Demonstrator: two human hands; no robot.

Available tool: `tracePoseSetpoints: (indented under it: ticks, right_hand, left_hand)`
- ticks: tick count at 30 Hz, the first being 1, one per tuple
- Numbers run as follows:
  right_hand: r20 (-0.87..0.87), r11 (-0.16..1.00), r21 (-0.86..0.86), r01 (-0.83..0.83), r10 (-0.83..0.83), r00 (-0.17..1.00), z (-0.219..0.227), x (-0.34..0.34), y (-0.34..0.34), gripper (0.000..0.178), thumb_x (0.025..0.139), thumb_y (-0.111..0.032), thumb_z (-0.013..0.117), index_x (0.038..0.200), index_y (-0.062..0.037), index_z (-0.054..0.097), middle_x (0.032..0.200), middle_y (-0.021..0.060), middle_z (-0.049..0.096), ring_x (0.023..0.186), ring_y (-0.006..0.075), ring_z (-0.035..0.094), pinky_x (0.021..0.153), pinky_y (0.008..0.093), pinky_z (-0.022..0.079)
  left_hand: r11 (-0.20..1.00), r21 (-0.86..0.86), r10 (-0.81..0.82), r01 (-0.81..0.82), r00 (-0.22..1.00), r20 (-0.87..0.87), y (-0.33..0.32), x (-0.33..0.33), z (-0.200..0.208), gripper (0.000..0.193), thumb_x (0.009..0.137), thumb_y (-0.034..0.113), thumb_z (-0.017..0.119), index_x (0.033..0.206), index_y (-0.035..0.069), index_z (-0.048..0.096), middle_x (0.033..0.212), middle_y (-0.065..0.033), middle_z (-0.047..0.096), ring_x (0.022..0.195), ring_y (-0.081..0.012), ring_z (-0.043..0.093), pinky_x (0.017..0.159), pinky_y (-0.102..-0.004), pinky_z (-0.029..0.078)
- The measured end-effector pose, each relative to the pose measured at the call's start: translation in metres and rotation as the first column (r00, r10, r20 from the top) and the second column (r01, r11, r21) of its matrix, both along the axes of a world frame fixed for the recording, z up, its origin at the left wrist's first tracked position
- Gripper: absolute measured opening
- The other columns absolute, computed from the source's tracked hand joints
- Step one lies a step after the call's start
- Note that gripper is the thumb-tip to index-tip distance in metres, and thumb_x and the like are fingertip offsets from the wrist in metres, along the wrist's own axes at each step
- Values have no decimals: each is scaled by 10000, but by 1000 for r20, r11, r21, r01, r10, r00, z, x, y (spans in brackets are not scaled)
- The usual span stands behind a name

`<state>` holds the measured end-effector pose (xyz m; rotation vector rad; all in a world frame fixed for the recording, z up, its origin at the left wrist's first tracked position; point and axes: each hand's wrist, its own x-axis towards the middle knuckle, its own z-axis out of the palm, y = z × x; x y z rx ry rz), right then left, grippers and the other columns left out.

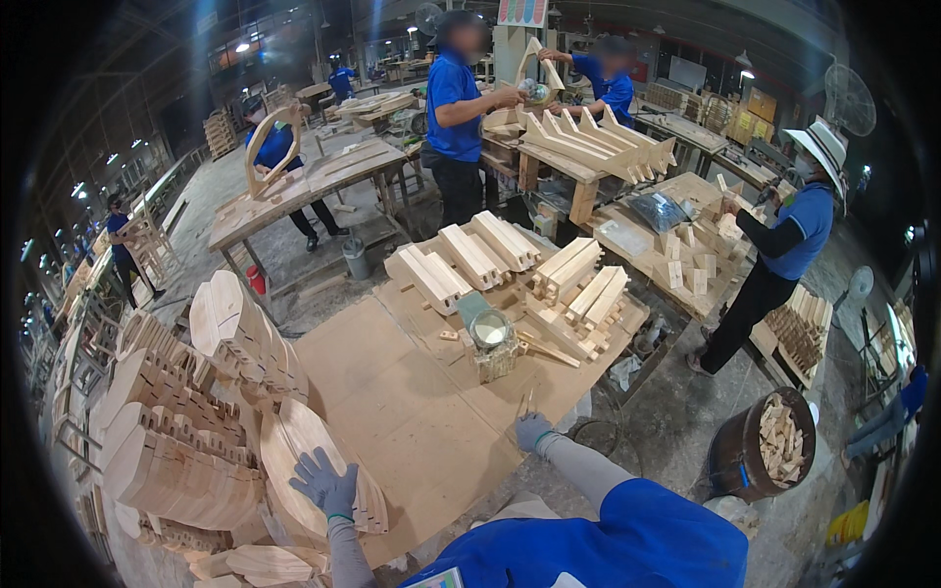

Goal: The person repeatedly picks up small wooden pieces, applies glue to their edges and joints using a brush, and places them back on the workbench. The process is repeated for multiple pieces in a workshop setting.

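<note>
Spreading its gloved fingers [312, 468] wide, the left hand [326, 487] lies flat on the topmost of the curved wooden pieces [304, 461] stacked at the near left edge of the workbench [412, 431]; it presses on the wood and clasps nothing. The piece under it is a pale, rounded panel, lying in a leaning pile with its edge toward the bench.

The right hand [533, 429], also in a grey glove, rests at the bench's near right edge with its fingers curled down onto the board — whether it pinches anything cannot be told. Just beyond its fingertips lie thin wooden sticks [527, 402] on the bare brown surface.

Further out along the bench stands a small woven holder carrying a round tin [490, 333] with a pale inside, and behind it are bundles of straight, notched wooden bars [578, 294], stacked crosswise. More bars [470, 257] lie in rows at the far end.

To the left, well beyond the left hand, larger stacks of rounded panels [176, 431] fill the floor side. To the right, apart from the bench, a dark drum [730, 456] holds short wood offcuts.

Other people in blue shirts work at neighbouring tables — one in a pale hat [821, 147] bends over small blocks at the right, and another person [453, 108] stands at a table of angled wooden parts at the back.
</note>
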<state>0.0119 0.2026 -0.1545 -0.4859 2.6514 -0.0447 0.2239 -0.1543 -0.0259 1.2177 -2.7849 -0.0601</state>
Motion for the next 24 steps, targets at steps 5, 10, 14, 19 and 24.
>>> tracePoseSetpoints:
  ticks: [5, 10, 14, 19, 24]
  right_hand:
    - [10, 1000, 23, -15, 15, 1000, 0, 0, -3, 441, 863, -235, 519, 1246, -17, 518, 1292, 214, 471, 1148, 402, 477, 899, 541, 434]
    - [10, 999, 32, -32, 32, 999, 0, -1, -3, 447, 852, -233, 540, 1251, -31, 519, 1296, 204, 469, 1155, 397, 471, 910, 528, 433]
    - [29, 996, 75, -57, 54, 998, 1, -1, -4, 449, 849, -241, 549, 1246, -34, 524, 1295, 200, 468, 1160, 395, 466, 913, 530, 429]
    - [-7, 999, 32, -7, 7, 1000, -2, 1, -4, 435, 857, -256, 540, 1232, -35, 531, 1290, 195, 466, 1151, 402, 461, 908, 542, 421]
    - [-15, 1000, 4, 3, -3, 1000, -6, 0, -2, 410, 865, -230, 520, 1226, -34, 535, 1277, 197, 473, 1142, 400, 458, 897, 548, 416]
  left_hand:
    - [1000, -9, 6, -6, 1000, 8, -2, 1, -1, 860, 712, 574, 615, 1396, 107, 386, 1475, -208, 292, 1365, -399, 228, 1107, -609, 35]
    - [1000, -7, 13, -13, 1000, 15, -2, 0, -1, 861, 705, 571, 619, 1395, 111, 385, 1472, -208, 295, 1362, -398, 232, 1105, -609, 41]
    - [1000, -4, 13, -13, 1000, 12, -2, 1, 0, 861, 700, 566, 624, 1392, 111, 389, 1469, -208, 301, 1359, -397, 234, 1103, -609, 48]
    - [1000, -18, 14, -13, 1000, 12, -1, 2, 1, 853, 702, 569, 618, 1389, 115, 394, 1462, -203, 311, 1353, -395, 244, 1103, -608, 55]
    - [1000, -20, 9, -9, 1000, 1, 1, 1, 2, 849, 705, 577, 611, 1385, 115, 401, 1456, -198, 322, 1350, -393, 247, 1101, -609, 57]
